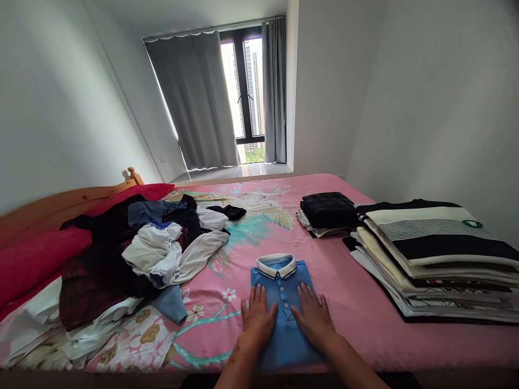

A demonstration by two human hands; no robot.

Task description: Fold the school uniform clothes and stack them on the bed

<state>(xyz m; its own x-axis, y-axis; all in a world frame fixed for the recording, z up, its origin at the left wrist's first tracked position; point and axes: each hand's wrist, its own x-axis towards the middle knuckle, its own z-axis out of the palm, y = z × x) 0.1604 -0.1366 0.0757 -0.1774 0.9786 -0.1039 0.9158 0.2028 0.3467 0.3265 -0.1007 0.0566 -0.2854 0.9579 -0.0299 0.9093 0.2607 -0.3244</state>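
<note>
A blue polo shirt (279,335) lies folded into a rectangle at the front of the bed, its white collar with dark trim pointing away from me. My left hand (258,313) rests flat on the shirt's left side, fingers spread. On the right side, my right hand (313,316) lies flat too, with its fingers apart. The button placket shows between both hands. Neither hand grips the cloth.
A heap of loose clothes (154,254) covers the bed's left side, near red pillows (40,259). A tall stack of folded shirts (438,265) stands at the right, beside a smaller folded pile (328,210). Pink patterned bedding (348,302) lies underneath.
</note>
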